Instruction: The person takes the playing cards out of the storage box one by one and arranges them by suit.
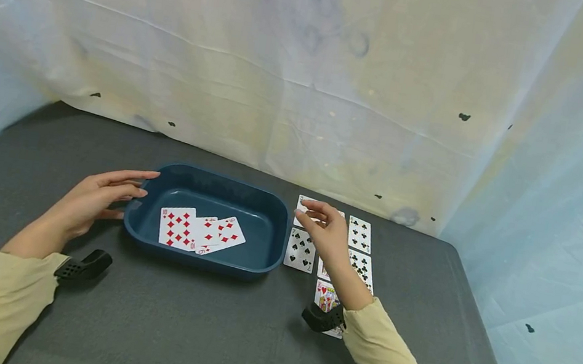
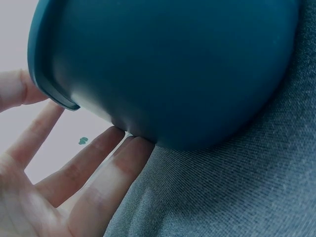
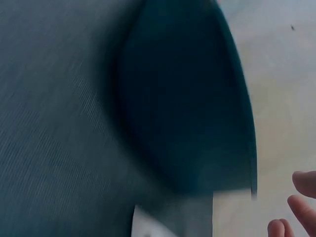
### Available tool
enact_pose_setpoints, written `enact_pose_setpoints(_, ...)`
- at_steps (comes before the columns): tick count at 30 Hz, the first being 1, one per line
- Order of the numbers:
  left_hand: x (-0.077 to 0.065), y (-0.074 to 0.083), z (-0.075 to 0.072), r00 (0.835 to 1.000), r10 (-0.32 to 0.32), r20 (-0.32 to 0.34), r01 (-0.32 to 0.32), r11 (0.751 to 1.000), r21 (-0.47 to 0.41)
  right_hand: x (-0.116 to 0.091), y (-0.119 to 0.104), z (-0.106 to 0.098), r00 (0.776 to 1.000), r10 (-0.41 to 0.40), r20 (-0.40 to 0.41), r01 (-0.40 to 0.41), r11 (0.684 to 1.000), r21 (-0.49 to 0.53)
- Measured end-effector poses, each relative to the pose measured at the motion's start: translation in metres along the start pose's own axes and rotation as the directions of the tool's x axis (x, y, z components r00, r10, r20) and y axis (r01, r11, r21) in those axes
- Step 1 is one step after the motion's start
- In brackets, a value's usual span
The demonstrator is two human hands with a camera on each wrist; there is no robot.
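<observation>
A dark blue tray holds several overlapping diamond cards, the ten of diamonds lying at their left. My left hand is at the tray's left end; in the left wrist view its nearly straight fingers touch the outer wall and reach the rim. Beyond the tray's right end, my right hand hovers over rows of face-up cards, fingers loosely bent and no card visible between them. A seven of spades lies to its left, club cards to its right. The hand partly covers the middle cards.
A king of hearts lies partly under the right wrist's black camera band. The dark grey tabletop stretches in front of the tray. A pale sheet hangs behind the table and along its sides.
</observation>
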State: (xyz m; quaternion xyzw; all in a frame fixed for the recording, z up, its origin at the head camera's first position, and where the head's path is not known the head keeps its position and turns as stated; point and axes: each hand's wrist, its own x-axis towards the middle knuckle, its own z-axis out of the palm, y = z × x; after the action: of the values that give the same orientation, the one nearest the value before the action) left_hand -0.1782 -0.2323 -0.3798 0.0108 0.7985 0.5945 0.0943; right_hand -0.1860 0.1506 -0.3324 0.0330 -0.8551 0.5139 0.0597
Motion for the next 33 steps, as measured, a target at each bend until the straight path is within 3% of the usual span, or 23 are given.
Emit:
enact_pose_setpoints(7, 0.002, 0.001, 0.002, 1.000, 0.001, -0.007, -0.001, 1.000, 0.010, 0.004, -0.021, 0.035, 0.991, -0.076, 0.110, 0.069, 0.996, 0.062)
enact_pose_setpoints(15, 0.001, 0.003, 0.004, 1.000, -0.006, -0.009, 0.006, 1.000, 0.005, 0.006, -0.036, 0.069, 0.966, -0.044, 0.256, 0.030, 0.998, 0.057)
enact_pose_setpoints(25, 0.003, 0.006, 0.009, 1.000, 0.001, 0.001, -0.001, 1.000, 0.012, 0.004, -0.045, 0.100, 0.949, -0.015, 0.315, 0.005, 0.999, 0.033)
enact_pose_setpoints(29, 0.003, 0.007, 0.010, 1.000, 0.005, 0.012, -0.005, 1.000, 0.003, 0.003, -0.048, 0.112, 0.934, 0.032, 0.357, -0.015, 0.999, -0.048)
enact_pose_setpoints(33, 0.002, 0.007, 0.011, 1.000, 0.008, 0.015, -0.008, 1.000, -0.001, 0.002, -0.048, 0.122, 0.899, 0.058, 0.434, 0.027, 0.982, -0.186)
